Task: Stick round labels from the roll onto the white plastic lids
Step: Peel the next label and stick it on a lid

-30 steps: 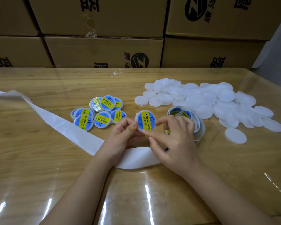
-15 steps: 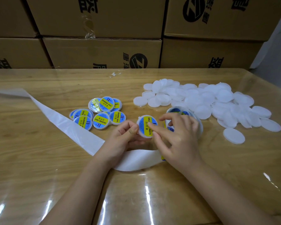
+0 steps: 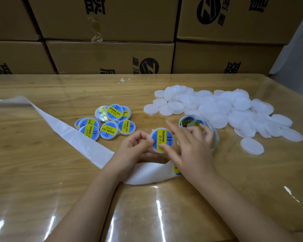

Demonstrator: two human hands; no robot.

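While left hand [image 3: 135, 149] pinches labelled lid [image 3: 162, 137], right hand [image 3: 194, 151] spreads fingers, thumb pressing it.

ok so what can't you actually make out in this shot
Head view only:
- label roll: the right hand covers most of it, so how many labels remain is unclear
- lid pinched by the left hand: the right hand hides the end of its print
- sticker on the white strip: mostly under the right wrist
- box printing: cut by the top edge and the table
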